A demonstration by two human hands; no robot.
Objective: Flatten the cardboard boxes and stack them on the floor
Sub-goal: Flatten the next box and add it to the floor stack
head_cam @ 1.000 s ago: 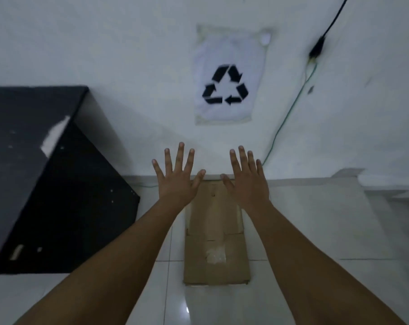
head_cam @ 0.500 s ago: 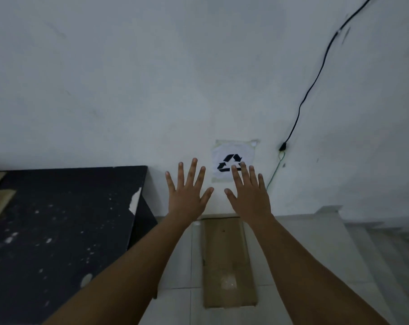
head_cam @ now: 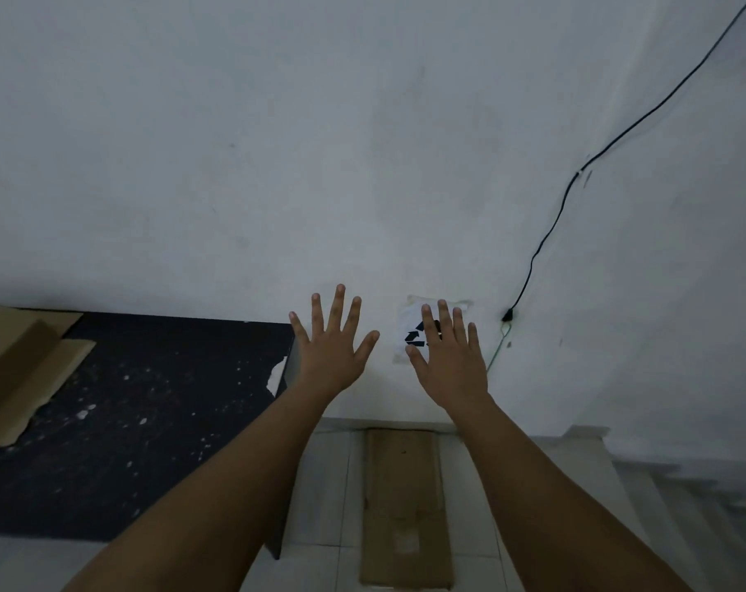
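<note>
Below both hands: flattened box (head_cam: 406, 508) on floor | left hand (head_cam: 333, 348), right hand (head_cam: 450, 358): splayed, empty

- Hands: 2. left hand (head_cam: 333, 356) and right hand (head_cam: 450, 367), both empty, five fingers (head_cam: 340, 307) spread on each, so 10 in all.
- Forearms: 2, both bare.
- Flattened cardboard on the floor (head_cam: 320, 484): 1 visible piece, flat box (head_cam: 405, 510), lying against the wall base; can't tell whether more lie under it.
- Cardboard on the table (head_cam: 149, 420): 1 cluster, table cardboard (head_cam: 21, 369), at the left edge; looks like 2 or 3 overlapping panels, exact count unclear.
- Tables: 1, dark top.
- Recycling signs: 1, recycling sign (head_cam: 418, 331) on the wall, partly behind the right hand.
- Cables: 2. black cable (head_cam: 576, 177) and thin green wire (head_cam: 497, 348).
</note>
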